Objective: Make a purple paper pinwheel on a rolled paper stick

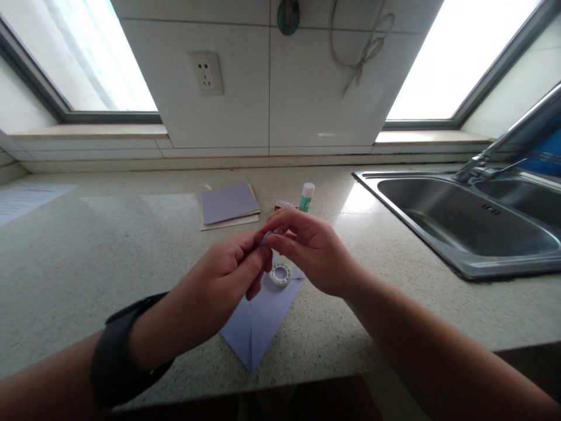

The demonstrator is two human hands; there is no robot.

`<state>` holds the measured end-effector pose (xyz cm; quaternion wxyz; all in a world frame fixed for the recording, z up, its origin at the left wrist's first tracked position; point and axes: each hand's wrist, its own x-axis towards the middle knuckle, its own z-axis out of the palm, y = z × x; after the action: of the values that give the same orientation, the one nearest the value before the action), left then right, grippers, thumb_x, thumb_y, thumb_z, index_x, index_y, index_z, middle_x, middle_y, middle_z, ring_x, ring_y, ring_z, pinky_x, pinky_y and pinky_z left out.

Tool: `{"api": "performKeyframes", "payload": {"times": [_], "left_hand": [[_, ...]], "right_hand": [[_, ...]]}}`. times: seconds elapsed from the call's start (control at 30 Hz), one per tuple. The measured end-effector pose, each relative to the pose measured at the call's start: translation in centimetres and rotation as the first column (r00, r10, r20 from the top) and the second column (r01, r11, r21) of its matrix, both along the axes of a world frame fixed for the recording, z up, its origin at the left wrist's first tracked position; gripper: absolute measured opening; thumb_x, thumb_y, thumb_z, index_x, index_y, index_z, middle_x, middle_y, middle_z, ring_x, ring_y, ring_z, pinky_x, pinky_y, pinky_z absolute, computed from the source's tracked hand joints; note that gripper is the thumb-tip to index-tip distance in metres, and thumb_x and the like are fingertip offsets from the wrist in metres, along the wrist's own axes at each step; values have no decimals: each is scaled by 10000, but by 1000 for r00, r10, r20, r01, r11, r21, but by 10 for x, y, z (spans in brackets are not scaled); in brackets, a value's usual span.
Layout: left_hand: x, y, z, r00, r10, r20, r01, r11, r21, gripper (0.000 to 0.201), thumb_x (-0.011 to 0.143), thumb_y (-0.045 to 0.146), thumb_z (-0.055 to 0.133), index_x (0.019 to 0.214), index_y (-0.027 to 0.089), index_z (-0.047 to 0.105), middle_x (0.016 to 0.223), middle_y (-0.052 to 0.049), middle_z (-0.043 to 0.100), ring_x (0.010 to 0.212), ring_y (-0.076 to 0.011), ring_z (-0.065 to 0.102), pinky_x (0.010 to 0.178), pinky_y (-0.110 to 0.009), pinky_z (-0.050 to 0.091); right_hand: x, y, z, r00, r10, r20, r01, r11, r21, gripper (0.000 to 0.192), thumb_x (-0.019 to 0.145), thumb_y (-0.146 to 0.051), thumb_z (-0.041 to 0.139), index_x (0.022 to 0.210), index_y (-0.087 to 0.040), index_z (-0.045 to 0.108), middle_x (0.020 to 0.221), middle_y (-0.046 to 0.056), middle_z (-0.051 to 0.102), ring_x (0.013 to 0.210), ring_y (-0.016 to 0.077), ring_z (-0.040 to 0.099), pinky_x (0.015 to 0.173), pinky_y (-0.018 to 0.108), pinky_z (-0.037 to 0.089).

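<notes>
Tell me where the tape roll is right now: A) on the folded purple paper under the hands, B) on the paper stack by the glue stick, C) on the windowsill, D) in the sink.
A: the tape roll lies on the folded purple paper, just below the fingertips of both hands.

Speckled stone desk (87, 257) w/ steel sink (464, 234) set in at far right. Folded lilac paper (258, 324) lies near centre, pointing to near edge; tape roll (280, 274) sits on it. Far centre: paper stack (229, 204), glue stick (307, 196) upright just right of it.
</notes>
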<state>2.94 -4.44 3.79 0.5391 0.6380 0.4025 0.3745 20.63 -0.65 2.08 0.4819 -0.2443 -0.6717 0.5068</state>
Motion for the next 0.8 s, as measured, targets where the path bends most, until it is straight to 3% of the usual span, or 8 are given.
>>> {"api": "performKeyframes", "payload": {"times": [0.1, 0.2, 0.3, 0.4, 0.47, 0.57, 0.67, 0.8], "left_hand": [[0, 2, -6, 999, -31, 32, 34, 996, -85, 265, 982, 455, 579, 920, 198, 597, 653, 64, 405, 507, -82, 360, 450, -208, 293], [-1, 6, -10, 1000, -20, 19, 22, 993, -117, 273, 992, 456, 557, 942, 192, 602, 645, 54, 436, 527, -93, 401, 472, -207, 317], [-2, 13, -14, 991, 44, 125, -18, 978, -206, 219, 989, 371, 558, 930, 170, 619, 646, 45, 447, 555, -94, 407, 500, -192, 344], [-3, 17, -16, 952, 131, 277, -34, 943, -330, 191, 966, 299, 578, 848, 152, 613, 668, 37, 439, 566, -88, 377, 498, -178, 337], [-4, 18, -16, 924, 169, 344, -30, 926, -375, 219, 974, 304, 572, 824, 149, 611, 724, 19, 469, 588, -90, 389, 500, -182, 349], [-5, 19, -16, 899, 197, 391, -18, 908, -418, 271, 994, 331, 552, 802, 146, 603, 770, 10, 472, 606, -92, 391, 503, -185, 359], [-5, 19, -17, 890, 204, 408, -3, 897, -443, 288, 995, 335, 551, 777, 150, 584, 761, 15, 455, 614, -94, 391, 512, -186, 363], [-3, 19, -20, 887, 194, 419, 6, 903, -431, 279, 980, 344, 555, 774, 157, 568, 748, 19, 455, 613, -97, 383, 523, -193, 358]], "right_hand": [[0, 3, -2, 999, -48, 12, 47, 998, 49, 199, 852, -360, 771, 873, -197, 660, 872, 9, 626, 772, 130, 585, 663, 284, 477], [5, 8, -5, 992, -92, 87, 93, 996, -12, 223, 891, -388, 714, 952, -197, 617, 778, -18, 597, 669, 111, 537, 593, 266, 428], [15, 12, -7, 935, -212, 285, 199, 977, 74, 235, 950, -407, 625, 869, -203, 542, 680, -53, 506, 579, 91, 428, 531, 256, 331], [25, 12, -8, 697, -214, 684, -5, 953, 304, 298, 900, -414, 701, 756, -187, 572, 699, -14, 559, 634, 111, 457, 586, 280, 320], [27, 12, -8, 541, -197, 817, -167, 928, 334, 310, 829, -451, 776, 793, -178, 635, 791, 22, 622, 695, 138, 510, 619, 292, 337], [27, 12, -10, 429, -175, 886, -262, 915, 307, 263, 795, -414, 814, 826, -182, 693, 878, 42, 649, 747, 159, 559, 648, 295, 367], [28, 14, -9, 462, -161, 872, -268, 912, 311, 117, 849, -289, 757, 811, -189, 709, 876, 34, 642, 755, 147, 578, 685, 289, 401], [35, 18, -4, 654, -175, 736, -180, 909, 377, 148, 916, -338, 700, 888, -193, 691, 944, 46, 629, 824, 158, 595, 753, 306, 462]]}}
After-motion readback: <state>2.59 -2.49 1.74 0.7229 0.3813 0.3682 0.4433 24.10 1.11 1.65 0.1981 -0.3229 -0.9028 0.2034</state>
